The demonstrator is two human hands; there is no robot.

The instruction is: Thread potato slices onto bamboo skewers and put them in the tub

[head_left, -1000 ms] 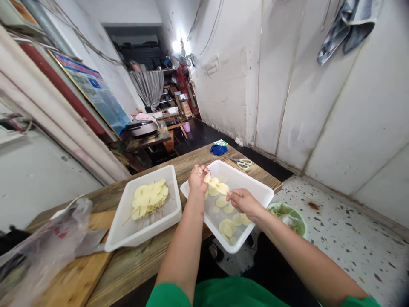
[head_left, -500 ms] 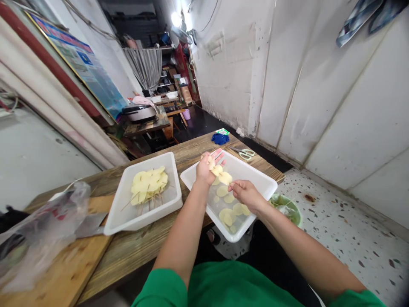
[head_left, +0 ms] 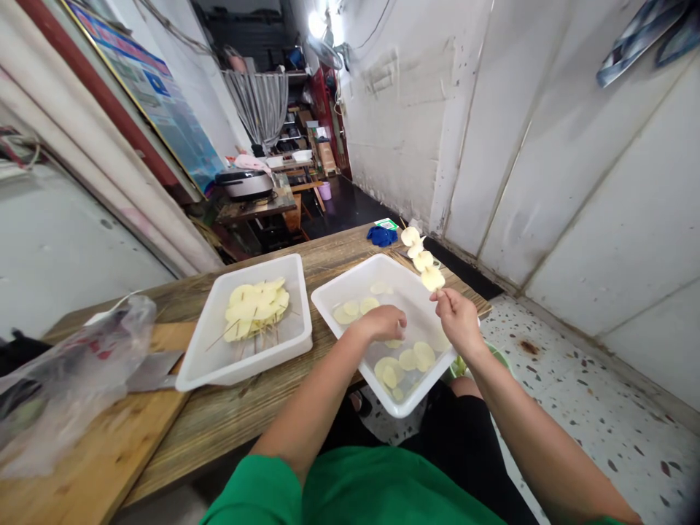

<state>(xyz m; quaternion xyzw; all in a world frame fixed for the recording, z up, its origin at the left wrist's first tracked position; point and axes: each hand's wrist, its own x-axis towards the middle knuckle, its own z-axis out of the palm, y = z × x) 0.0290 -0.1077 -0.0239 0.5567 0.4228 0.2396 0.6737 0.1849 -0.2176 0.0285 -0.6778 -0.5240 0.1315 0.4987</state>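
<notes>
My right hand pinches the lower end of a skewer of potato slices, held up beyond the right rim of a white tray. Several pale, thin slices are threaded along the stick. Inside that tray, my left hand reaches down with curled fingers, close to a potato slice; whether it grips one is hidden. Loose potato slices lie about the tray bottom in what looks like water. To the left, another white tray holds a pile of skewered potato slices.
Behind the right tray lie a blue cloth-like bundle, a green-edged card and thin sticks. A cleaver, a wooden board and a plastic bag are at left. A green basin stands below right.
My right hand has carried the skewer right and upward, away from my left hand. My left hand has come off the slices and moved down into the tray.
</notes>
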